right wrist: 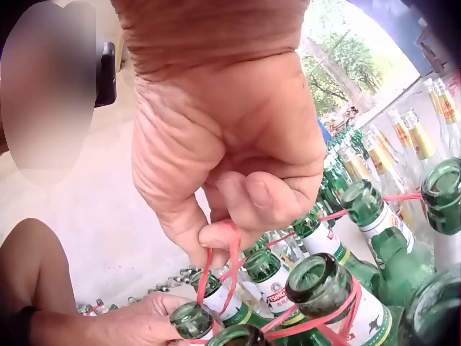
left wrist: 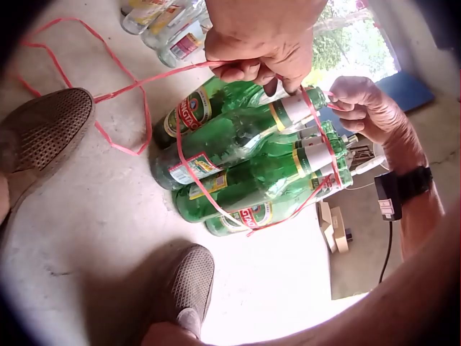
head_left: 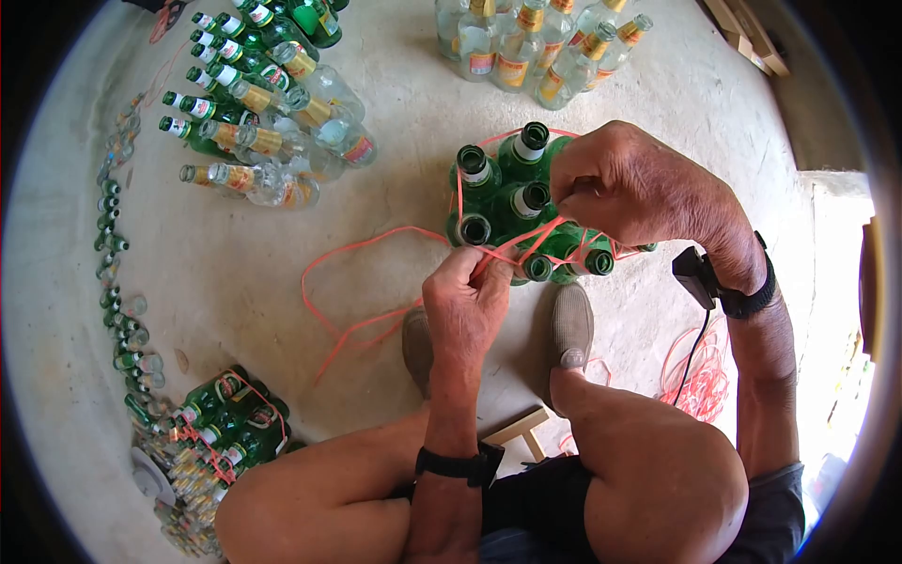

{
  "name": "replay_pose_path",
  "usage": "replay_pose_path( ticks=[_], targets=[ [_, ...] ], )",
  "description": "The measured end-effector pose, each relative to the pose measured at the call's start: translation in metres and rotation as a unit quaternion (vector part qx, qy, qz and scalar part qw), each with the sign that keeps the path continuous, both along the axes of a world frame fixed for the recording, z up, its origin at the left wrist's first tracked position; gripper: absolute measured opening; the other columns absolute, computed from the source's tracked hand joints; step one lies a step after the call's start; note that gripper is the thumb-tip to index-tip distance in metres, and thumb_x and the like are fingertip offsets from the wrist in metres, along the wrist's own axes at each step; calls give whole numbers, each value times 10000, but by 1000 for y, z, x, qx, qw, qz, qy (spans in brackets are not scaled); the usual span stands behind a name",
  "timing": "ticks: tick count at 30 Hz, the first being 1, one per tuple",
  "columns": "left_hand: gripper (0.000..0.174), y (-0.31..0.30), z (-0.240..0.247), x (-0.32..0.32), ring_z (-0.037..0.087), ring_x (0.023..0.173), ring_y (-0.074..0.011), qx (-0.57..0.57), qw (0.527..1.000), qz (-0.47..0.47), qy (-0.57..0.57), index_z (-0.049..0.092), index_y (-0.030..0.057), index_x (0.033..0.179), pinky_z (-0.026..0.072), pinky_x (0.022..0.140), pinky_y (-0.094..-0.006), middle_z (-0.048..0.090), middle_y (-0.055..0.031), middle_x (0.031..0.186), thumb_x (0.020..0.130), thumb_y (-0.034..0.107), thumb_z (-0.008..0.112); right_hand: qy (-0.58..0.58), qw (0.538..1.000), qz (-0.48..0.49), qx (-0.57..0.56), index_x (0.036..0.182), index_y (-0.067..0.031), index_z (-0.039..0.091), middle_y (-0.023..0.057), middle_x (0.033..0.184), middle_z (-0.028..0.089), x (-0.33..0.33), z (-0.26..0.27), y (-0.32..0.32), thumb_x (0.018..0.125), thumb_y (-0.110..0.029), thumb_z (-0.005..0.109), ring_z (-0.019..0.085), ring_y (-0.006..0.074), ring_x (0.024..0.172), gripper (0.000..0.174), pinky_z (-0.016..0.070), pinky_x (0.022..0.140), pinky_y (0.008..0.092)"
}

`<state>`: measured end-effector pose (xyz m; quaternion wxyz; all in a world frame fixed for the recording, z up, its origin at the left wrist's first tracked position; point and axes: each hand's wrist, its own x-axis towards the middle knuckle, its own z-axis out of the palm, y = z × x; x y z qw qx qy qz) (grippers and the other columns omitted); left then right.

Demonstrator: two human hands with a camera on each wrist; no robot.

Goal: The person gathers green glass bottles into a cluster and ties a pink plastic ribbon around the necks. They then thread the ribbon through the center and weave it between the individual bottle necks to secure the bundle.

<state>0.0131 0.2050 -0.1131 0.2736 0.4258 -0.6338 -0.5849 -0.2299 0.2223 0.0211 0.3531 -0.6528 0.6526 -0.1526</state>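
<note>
A cluster of green glass bottles (head_left: 522,209) stands upright on the floor between the person's feet. Pink plastic string (left wrist: 189,169) runs around the bottle bodies and crosses among the necks. The left hand (head_left: 465,305) pinches the string at the near left of the cluster, beside a bottle mouth. A loose tail of it trails out from those fingers across the floor. Above the right side of the cluster, the right hand (head_left: 615,183) has curled fingers. In the right wrist view its thumb and fingertips (right wrist: 220,234) pinch a loop of string, close over the bottle mouths.
Green and clear bottles (head_left: 263,103) stand at the upper left, and clear bottles (head_left: 540,47) at the top. A tied green bundle (head_left: 235,414) is at lower left. Tangled string (head_left: 697,376) lies right of the right shoe (head_left: 571,324). A long row of bottles (head_left: 113,254) lines the left.
</note>
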Motion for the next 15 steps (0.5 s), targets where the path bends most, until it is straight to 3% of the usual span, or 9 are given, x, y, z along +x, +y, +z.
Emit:
replay_pose_path(
  ticks=[4,7,10,13,15],
  targets=[
    [196,3,-4,-2,446,690,-15,4,1000,-2,23,750,-38,996,359,579,-228,548,84,737,1017,153,789,30,995,9,-99,899,-1,712,160,802,711,-9,-10,-1,906,-89,675,721,329,761,96,569,708,423],
    [135,4,0,-7,516,634,-74,9,999,17,42,754,-26,942,444,570,-295,626,-33,691,975,102,781,16,990,30,-134,930,0,701,167,857,710,-13,-21,-6,938,-101,668,718,340,816,107,570,747,427],
    [106,6,-7,-5,489,628,-68,-4,999,25,27,746,-26,929,424,566,-280,593,-21,662,970,71,759,-2,991,49,-122,938,4,697,164,869,703,-19,-24,-8,953,-102,683,715,329,828,108,566,752,419],
    [165,5,-3,-1,418,661,-21,-2,1000,18,-8,744,-30,966,335,567,-245,512,77,698,1010,127,763,-35,991,59,-114,937,11,697,159,852,694,-22,-22,-5,952,-91,700,710,323,817,104,563,751,411],
    [158,4,1,-2,416,652,-25,16,1000,21,16,737,-30,936,331,560,-253,497,71,681,1001,114,747,-55,989,74,-112,939,14,699,160,845,690,-26,-21,-5,950,-85,710,706,317,811,100,562,754,403]
  ],
)
